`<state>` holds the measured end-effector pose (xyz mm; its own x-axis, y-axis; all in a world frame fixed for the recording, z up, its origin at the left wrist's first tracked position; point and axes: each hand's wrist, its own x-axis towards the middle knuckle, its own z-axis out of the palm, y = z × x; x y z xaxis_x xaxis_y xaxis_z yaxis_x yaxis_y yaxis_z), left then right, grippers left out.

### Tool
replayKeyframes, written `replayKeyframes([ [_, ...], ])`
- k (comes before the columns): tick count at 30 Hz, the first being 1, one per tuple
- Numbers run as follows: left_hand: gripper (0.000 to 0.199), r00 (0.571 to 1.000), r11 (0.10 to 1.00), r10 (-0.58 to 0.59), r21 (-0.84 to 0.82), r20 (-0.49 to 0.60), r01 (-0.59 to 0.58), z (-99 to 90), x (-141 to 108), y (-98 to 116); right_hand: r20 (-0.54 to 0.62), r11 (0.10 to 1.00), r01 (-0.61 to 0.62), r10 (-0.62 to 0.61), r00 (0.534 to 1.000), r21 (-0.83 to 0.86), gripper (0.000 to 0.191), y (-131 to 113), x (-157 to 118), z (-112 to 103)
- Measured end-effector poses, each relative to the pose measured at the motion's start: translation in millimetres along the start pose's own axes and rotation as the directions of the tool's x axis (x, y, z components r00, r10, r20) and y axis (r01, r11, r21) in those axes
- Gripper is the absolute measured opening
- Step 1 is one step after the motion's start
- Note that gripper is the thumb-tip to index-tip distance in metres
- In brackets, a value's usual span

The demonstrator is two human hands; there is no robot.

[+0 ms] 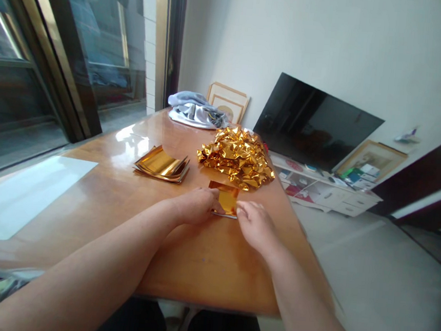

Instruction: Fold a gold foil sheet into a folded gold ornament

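Note:
A small sheet of gold foil paper [227, 197] lies on the wooden table between my two hands. Its near edge shows a pale strip, as if turned up. My left hand [200, 206] grips the sheet's left side, with a finger and thumb at the lower left corner. On the right, my right hand [254, 221] has its fingers curled and pinched at the sheet's right edge. Just beyond the sheet rises a heap of folded gold foil pieces [240, 157]. To the left sits a stack of flat, slightly curled gold foil sheets [161, 163].
The glossy table [193, 258] ends close to my right forearm. A white sheet [28, 195] lies at the left, and folded cloth [196, 109] at the far end. Beyond are a picture frame [229, 98], a television [313, 122] and a low white cabinet [333, 196].

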<state>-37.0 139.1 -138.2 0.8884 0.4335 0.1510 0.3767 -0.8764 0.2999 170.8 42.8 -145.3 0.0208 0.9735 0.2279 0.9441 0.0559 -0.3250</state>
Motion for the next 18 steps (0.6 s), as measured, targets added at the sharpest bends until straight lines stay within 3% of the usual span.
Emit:
replayKeyframes([
  [2, 0.035, 1.0, 1.0, 0.005, 0.016, -0.006, -0.005, 0.5, 0, 0, 0.094, 0.993, 0.1, -0.093, 0.991, -0.07, 0.04, -13, -9, -5],
  [5, 0.037, 1.0, 0.999, 0.017, 0.044, 0.006, -0.017, 1.1, 0, -1, 0.213, 0.98, 0.129, -0.095, 0.972, -0.153, 0.053, -29, -22, -6],
  [13, 0.035, 0.999, 0.998, -0.03, 0.065, 0.043, 0.027, -1.7, 0, 1, 0.24, 0.934, 0.126, -0.046, 0.97, -0.333, 0.072, -25, -42, -10],
  [18, 0.037, 0.995, 0.995, -0.063, 0.08, 0.073, 0.057, -7.3, -1, 7, 0.198, 0.948, 0.113, -0.055, 0.979, -0.298, 0.056, -20, -39, -24],
])
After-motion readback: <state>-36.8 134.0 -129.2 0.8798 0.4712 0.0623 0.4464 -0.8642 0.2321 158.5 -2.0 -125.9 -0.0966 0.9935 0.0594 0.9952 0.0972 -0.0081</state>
